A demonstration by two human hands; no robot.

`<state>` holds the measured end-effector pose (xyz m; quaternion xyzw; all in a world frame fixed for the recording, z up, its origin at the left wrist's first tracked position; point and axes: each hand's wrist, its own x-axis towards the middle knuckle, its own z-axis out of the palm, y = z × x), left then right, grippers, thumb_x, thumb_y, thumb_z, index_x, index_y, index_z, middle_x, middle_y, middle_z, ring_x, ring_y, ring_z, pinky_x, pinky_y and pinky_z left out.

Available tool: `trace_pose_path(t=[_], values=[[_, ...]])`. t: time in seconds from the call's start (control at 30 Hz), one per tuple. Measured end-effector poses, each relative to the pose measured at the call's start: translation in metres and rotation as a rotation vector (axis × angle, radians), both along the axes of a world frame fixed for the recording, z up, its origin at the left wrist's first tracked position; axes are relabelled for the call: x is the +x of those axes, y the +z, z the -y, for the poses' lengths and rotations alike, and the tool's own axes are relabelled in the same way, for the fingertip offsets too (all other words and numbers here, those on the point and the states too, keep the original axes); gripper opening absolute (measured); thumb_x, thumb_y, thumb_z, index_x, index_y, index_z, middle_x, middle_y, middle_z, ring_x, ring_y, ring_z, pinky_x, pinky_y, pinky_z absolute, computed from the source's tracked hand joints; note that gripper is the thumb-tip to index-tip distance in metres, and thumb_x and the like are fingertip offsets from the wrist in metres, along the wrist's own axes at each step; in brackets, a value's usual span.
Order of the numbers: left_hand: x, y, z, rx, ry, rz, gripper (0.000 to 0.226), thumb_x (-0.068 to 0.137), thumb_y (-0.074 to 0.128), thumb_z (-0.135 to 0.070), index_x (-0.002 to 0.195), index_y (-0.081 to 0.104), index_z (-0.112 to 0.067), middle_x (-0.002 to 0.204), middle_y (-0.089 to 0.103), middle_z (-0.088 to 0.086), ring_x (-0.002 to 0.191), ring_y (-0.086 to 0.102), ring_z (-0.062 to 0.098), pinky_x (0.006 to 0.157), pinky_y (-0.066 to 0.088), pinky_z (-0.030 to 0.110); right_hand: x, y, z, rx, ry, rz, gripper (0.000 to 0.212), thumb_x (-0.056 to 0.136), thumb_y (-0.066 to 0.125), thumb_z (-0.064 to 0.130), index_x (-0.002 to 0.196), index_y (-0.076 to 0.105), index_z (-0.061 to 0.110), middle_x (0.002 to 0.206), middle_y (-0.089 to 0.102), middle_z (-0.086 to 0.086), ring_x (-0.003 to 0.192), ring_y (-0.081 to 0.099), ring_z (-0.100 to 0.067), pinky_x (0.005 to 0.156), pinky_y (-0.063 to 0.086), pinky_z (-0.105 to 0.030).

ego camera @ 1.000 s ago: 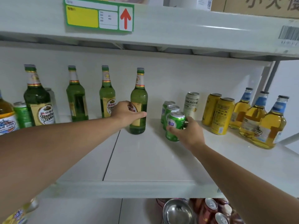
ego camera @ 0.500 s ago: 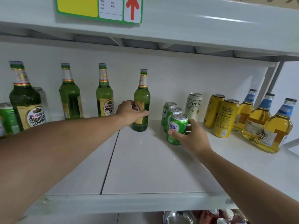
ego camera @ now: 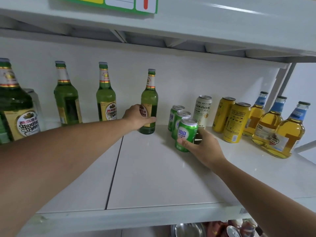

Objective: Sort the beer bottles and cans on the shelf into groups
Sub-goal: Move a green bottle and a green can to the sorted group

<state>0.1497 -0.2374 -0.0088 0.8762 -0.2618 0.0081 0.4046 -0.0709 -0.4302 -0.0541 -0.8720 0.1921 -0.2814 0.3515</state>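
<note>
My left hand grips the lower body of a green beer bottle that stands upright at the middle back of the white shelf. My right hand is closed around the front green can, the nearest of three green cans in a row; the other two stand right behind it. Left of the held bottle stand three more green bottles along the back wall. A white can stands behind the green cans.
Two yellow cans and three amber bottles with blue neck labels fill the right end. A silver can hides behind the far-left bottle. An upper shelf hangs close overhead. Below the shelf lie a metal bowl and cans.
The green bottle in my left hand has moved back toward the wall. My right hand still holds the front green can in about the same spot. The camera has tilted down.
</note>
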Motion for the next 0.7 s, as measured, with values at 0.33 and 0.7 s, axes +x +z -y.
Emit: trace_pose_path(t=[0.33, 0.7], values=[[-0.067, -0.001, -0.064, 0.418, -0.016, 0.348, 0.051, 0.102, 0.060, -0.058, 0.133, 0.064, -0.018, 0.119, 0.073, 0.008, 0.101, 0.068, 0.028, 0.084, 0.058, 0.039, -0.033, 0.025, 0.001, -0.308, -0.136, -0.298, 0.056, 0.087, 0.066, 0.072, 0.115, 0.078, 0.024, 0.111, 0.078, 0.002, 0.104, 0.072, -0.024, 0.086, 0.058, -0.037], [-0.198, 0.024, -0.138, 0.654, 0.226, 0.307, 0.060, 0.096, 0.052, -0.070, 0.131, 0.070, -0.026, 0.129, 0.070, 0.003, 0.113, 0.067, 0.027, 0.095, 0.059, 0.043, -0.058, 0.058, -0.056, -0.513, 0.337, -0.339, 0.031, 0.088, 0.063, 0.057, 0.109, 0.068, 0.035, 0.108, 0.073, 0.007, 0.099, 0.071, -0.022, 0.087, 0.059, -0.037]])
